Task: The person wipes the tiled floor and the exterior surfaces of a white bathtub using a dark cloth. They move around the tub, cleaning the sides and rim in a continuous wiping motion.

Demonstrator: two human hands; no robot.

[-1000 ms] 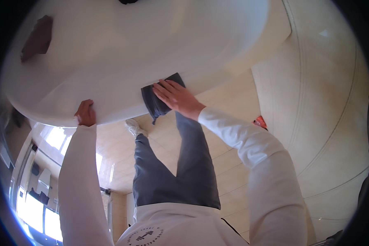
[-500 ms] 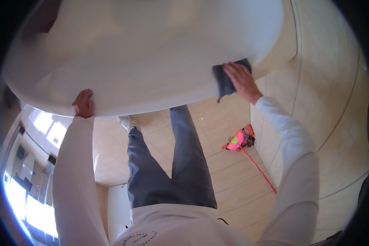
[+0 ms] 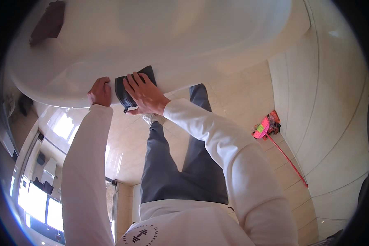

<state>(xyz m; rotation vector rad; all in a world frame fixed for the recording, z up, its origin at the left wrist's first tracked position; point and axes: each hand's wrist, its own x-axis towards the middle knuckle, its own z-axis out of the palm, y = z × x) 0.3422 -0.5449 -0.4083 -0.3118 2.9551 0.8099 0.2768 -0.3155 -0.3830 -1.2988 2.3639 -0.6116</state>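
Head view: your right fingers (image 3: pixel 132 82), grasping the cloth (image 3: pixel 121 91), have swept beside your left fingers (image 3: pixel 98 84) (grip unclear), bringing work to that bathtub edge (image 3: pixel 69 90).

The bare left hand (image 3: pixel 100 92) curls on the glossy white bathtub rim (image 3: pixel 182 78); the bare right hand (image 3: pixel 145 95), palm down, lies above it.

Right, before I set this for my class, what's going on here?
A person's right hand holds a dark cloth against the near edge of a white tub. The left hand rests on that edge, just left of the cloth. A brownish piece lies farther off on the tub; a pink-headed, long-handled tool is on the floor at right.
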